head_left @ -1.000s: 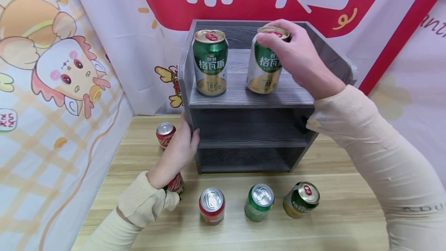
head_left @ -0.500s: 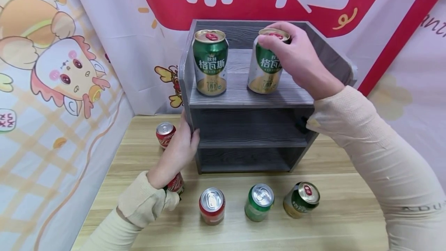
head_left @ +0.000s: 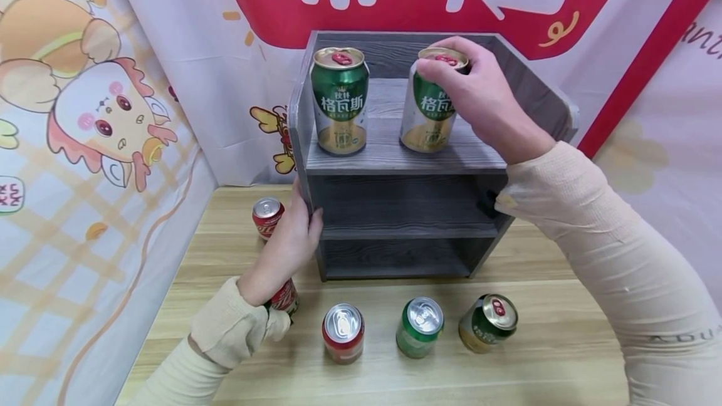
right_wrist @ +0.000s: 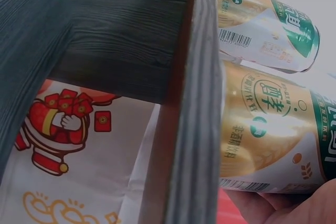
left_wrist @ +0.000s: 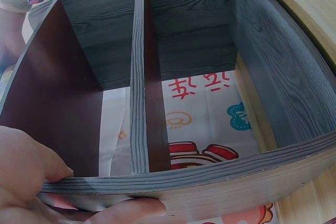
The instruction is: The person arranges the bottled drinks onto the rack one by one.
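My right hand (head_left: 485, 99) grips a green, white and gold drink can (head_left: 425, 121) round its upper part, thumb in front. This can stands on the top board of a small grey wood-grain shelf unit (head_left: 386, 127). To its left, apart from it, is a matching can (head_left: 341, 102) beside the left side panel. My left hand (head_left: 290, 230) holds that panel lower down. In the left wrist view the thumb lies inside the panel's edge and a finger (left_wrist: 131, 211) outside. The right wrist view shows the gripped can's gold lower half (right_wrist: 268, 124) close to the board.
On the wooden table (head_left: 541, 356) in front stand a red can (head_left: 343, 343), a green can (head_left: 416, 334) and a tilted-looking dark green and gold can (head_left: 479, 327). Two red cans, one farther back (head_left: 266, 221) and one nearer (head_left: 284, 298), are by my left forearm. Printed cloth (head_left: 237, 80) hangs behind.
My right hand and the top of the can in it have shifted down very slightly. The left hand, the shelf unit and the other cans look unmoved.
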The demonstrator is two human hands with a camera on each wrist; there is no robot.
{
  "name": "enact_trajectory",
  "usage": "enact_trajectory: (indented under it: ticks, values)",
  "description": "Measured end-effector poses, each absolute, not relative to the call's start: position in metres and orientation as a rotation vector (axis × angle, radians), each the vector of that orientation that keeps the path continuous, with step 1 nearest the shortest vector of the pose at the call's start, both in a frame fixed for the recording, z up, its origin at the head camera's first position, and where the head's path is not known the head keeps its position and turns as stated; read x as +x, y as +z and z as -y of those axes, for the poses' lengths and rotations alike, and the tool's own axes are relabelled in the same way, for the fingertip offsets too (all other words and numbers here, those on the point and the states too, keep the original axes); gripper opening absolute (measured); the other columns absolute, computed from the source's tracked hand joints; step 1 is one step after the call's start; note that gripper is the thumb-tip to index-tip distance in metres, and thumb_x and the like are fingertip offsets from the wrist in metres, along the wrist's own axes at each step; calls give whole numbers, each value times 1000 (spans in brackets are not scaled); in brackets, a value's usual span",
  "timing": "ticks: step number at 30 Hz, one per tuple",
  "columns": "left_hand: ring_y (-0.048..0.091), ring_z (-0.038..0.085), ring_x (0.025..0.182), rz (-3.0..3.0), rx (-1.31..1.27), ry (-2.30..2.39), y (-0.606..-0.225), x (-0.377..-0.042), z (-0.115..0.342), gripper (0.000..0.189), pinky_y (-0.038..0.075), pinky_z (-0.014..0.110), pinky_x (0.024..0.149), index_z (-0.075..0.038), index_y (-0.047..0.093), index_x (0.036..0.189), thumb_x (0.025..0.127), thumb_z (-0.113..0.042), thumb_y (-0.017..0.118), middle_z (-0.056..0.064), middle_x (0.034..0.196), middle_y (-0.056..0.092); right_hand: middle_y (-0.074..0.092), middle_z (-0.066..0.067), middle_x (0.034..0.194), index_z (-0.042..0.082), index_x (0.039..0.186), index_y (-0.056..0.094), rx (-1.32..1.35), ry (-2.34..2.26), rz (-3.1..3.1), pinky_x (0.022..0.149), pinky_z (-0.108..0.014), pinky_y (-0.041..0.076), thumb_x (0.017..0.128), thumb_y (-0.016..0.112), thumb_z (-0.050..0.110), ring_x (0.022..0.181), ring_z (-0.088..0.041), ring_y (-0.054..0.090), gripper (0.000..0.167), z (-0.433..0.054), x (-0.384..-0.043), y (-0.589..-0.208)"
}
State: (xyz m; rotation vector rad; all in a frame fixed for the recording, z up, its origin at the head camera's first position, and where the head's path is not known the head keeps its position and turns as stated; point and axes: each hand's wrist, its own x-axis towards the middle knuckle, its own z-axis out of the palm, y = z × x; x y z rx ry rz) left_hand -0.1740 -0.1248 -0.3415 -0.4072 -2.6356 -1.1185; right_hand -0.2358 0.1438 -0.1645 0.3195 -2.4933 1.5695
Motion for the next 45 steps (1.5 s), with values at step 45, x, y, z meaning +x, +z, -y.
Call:
enact_trajectory:
  ticks: [45]
  values:
    - [53,44,125,2643,-398,-1105,-339,-170,124,71,50,54,97,-3,4,155,99,-6,48,34,144,43,45,-4,132,23,139,45,353,1531,2575,101,-45,43,92,61,47,120,-17,42,55,-146,-230,-164]
